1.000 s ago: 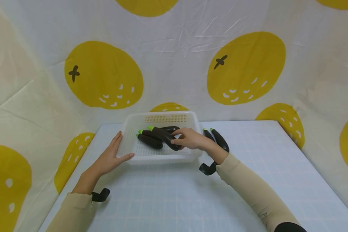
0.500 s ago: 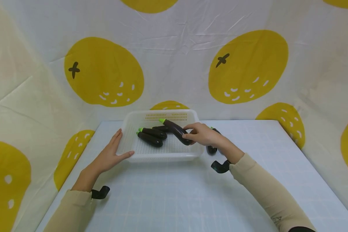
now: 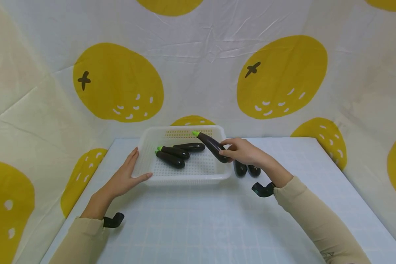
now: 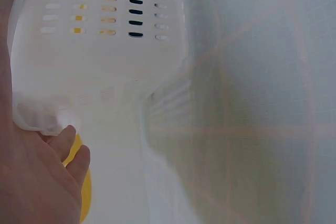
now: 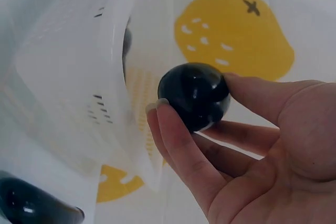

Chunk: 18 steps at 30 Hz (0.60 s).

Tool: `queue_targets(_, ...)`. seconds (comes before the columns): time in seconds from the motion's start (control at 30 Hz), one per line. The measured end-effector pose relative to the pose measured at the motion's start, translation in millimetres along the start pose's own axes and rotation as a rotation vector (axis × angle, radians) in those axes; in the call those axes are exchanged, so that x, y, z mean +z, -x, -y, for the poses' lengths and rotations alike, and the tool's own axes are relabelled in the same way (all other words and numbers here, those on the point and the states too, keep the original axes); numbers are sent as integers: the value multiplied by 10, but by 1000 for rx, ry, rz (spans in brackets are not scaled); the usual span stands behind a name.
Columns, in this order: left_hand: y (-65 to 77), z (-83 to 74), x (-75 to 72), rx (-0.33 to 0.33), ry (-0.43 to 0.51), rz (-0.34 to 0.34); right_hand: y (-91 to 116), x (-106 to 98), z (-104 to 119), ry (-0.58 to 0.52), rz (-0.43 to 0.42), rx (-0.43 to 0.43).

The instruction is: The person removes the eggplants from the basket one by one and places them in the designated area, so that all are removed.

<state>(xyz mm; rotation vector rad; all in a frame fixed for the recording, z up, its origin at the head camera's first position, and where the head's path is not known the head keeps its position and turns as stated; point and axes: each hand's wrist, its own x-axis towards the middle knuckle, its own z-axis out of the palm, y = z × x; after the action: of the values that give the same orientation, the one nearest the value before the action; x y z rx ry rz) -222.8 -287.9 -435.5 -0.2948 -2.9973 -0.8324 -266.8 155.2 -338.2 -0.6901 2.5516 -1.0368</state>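
Note:
My right hand point(image 3: 242, 151) grips a dark eggplant point(image 3: 212, 146) by its rounded end, above the right side of a white plastic basket point(image 3: 184, 180); its green stem points up and to the left. In the right wrist view, thumb and fingers pinch the eggplant's glossy end point(image 5: 193, 95). Three other eggplants lie in the basket: one at the front point(image 3: 169, 159), one behind it point(image 3: 176, 151), one farther back point(image 3: 192, 147). My left hand point(image 3: 123, 179) rests against the basket's left end, its fingers on the outside and its thumb along the front rim.
Just right of the basket, two more eggplants lie on the table, a nearer-left one point(image 3: 240, 168) and another point(image 3: 254, 171), both partly hidden by my right hand. A pale checked cloth point(image 3: 198, 220) covers the table. Behind hangs a white curtain point(image 3: 198, 73) with yellow fruit prints.
My right hand has lifted the eggplant off the others and carried it to the right, toward the basket's right end. The eggplant at the back is uncovered. My left hand has stayed put.

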Motion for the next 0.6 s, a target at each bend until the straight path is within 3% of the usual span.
queue_targets(0.3, 33, -16, -26, 0, 5, 8, 99, -83, -151, -21, -15, 32)
queue_targets(0.6, 25, -13, -13, 9, 10, 3, 180, -141, -349, 25, -32, 57)
